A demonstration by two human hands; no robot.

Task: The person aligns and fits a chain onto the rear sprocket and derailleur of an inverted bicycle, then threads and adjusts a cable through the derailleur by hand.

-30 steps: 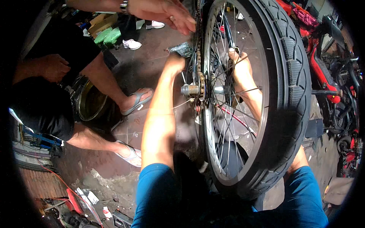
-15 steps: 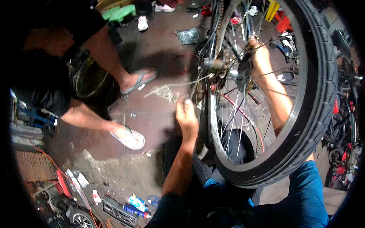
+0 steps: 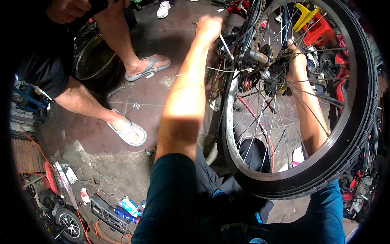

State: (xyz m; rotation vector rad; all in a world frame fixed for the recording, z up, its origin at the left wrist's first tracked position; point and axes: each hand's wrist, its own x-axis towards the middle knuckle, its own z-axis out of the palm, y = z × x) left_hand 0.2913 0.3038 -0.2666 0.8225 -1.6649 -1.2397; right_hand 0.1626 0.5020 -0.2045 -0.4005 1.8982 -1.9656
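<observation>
A bicycle wheel with a black knobbly tire [image 3: 264,185] stands upright in front of me, its spokes meeting at the hub [image 3: 256,57] beside the chain [image 3: 260,20]. My left hand [image 3: 209,29], slightly blurred, is closed left of the hub. From it a slim silver rod [image 3: 226,46] slants down toward the hub area; its far end is lost among the parts. Beyond the spokes, my right hand [image 3: 297,57] is wrapped around a bicycle frame tube [image 3: 285,22]. A thin pale cable [image 3: 199,70] sticks out leftward from below the hub, passing by my left forearm.
A person in grey flip-flops [image 3: 136,132] is at the left, near a dark round basin [image 3: 95,57]. A blue spray can [image 3: 126,213], a small wheel [image 3: 70,224] and orange cord lie at lower left. A red plastic stool [image 3: 319,32] and bike parts crowd the right.
My left hand has swung up and away to the far side of the hub, and the silver rod now shows by it. The wheel appears shifted right; my right hand stays at the frame.
</observation>
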